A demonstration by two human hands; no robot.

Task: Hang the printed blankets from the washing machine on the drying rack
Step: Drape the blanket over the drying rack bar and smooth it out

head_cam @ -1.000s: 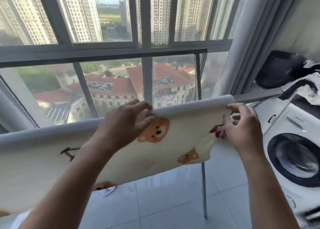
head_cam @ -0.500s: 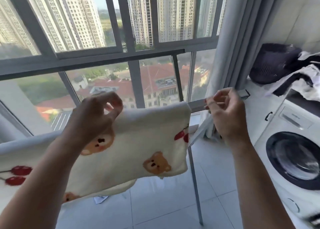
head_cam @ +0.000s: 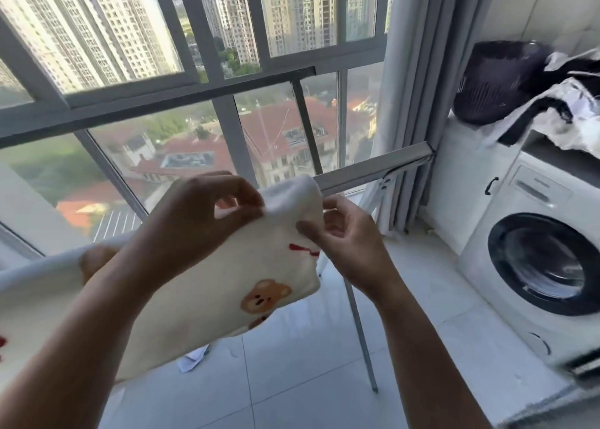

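Observation:
A cream blanket printed with brown bears and red marks hangs over the grey bar of the drying rack. My left hand pinches the blanket's top fold near its right end. At the blanket's right edge, my right hand grips the cloth with thumb and fingers. To the right of the blanket the rack's bar is bare. The white washing machine stands at the right with its round door closed.
A dark laundry basket and black-and-white cloth lie on top of the machine and cabinet. Grey curtains hang beside the large windows. The rack's thin leg stands on the white tiled floor. A small white scrap lies under the blanket.
The blanket's right end has slid left along the bar, baring the rack's right end. My right hand let go, rose, then came back onto the blanket's right edge.

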